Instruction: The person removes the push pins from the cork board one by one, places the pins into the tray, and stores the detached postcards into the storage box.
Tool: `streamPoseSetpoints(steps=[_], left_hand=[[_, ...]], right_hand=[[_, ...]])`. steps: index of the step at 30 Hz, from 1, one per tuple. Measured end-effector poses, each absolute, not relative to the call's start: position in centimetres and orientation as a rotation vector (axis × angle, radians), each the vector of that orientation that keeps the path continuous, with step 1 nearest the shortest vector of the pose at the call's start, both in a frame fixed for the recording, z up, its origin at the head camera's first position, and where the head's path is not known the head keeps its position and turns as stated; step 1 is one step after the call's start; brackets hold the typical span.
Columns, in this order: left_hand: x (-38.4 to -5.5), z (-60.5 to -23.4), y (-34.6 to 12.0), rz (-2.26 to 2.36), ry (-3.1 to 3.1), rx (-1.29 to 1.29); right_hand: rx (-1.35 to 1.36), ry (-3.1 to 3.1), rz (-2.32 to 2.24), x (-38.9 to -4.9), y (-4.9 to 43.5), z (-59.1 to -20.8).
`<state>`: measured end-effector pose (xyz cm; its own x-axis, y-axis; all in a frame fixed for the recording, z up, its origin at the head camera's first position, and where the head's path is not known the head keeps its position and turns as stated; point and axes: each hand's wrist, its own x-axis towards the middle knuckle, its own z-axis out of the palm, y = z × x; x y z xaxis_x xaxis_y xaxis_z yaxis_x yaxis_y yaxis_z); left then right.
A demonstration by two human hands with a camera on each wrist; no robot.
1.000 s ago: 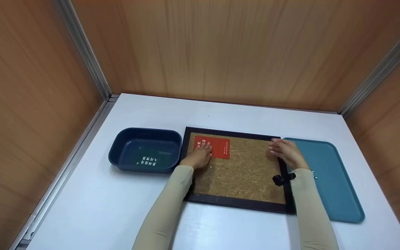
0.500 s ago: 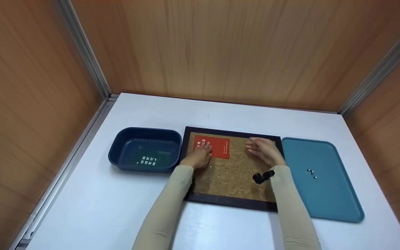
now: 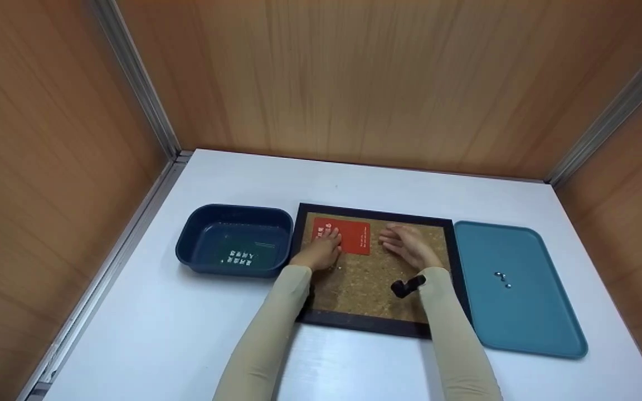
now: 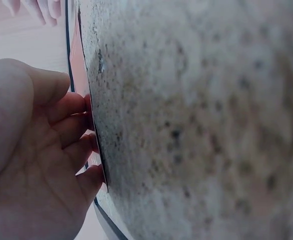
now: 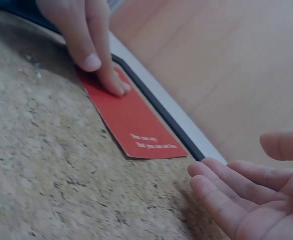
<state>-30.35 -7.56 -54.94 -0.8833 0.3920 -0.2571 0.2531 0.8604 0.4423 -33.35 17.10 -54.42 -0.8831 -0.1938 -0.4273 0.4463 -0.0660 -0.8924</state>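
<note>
A red card (image 3: 354, 238) with white print lies flat at the upper left of a dark-framed cork board (image 3: 371, 284). My left hand (image 3: 321, 252) rests its extended fingertips on the card's left part and holds nothing. Over the cork just right of the card is my right hand (image 3: 407, 246), apart from it. In the right wrist view its relaxed fingers (image 5: 221, 200) and thumb stand apart with nothing visible between them. Near my left hand a few tiny shiny bits (image 5: 34, 65) show on the cork, too small to name.
A deep navy basin (image 3: 232, 210) with a green printed item (image 3: 246, 250) inside stands left of the board. On the right is a teal tray (image 3: 527, 317) with several small shiny pieces (image 3: 502, 277). Wooden panels (image 3: 354, 83) enclose the white table (image 3: 142, 312).
My right hand has moved left from the board's right edge towards the red card, uncovering the tray and its shiny pieces. My left hand has stayed on the card.
</note>
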Motion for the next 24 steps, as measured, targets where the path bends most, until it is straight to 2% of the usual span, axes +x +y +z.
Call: streamPoseSetpoints(steps=[24], left_hand=[[-30.0,-54.4,-7.8,0.596,2.683,0.482]], right_hand=[[0.22,1.742,-2.028,-32.9,15.4,-55.4]])
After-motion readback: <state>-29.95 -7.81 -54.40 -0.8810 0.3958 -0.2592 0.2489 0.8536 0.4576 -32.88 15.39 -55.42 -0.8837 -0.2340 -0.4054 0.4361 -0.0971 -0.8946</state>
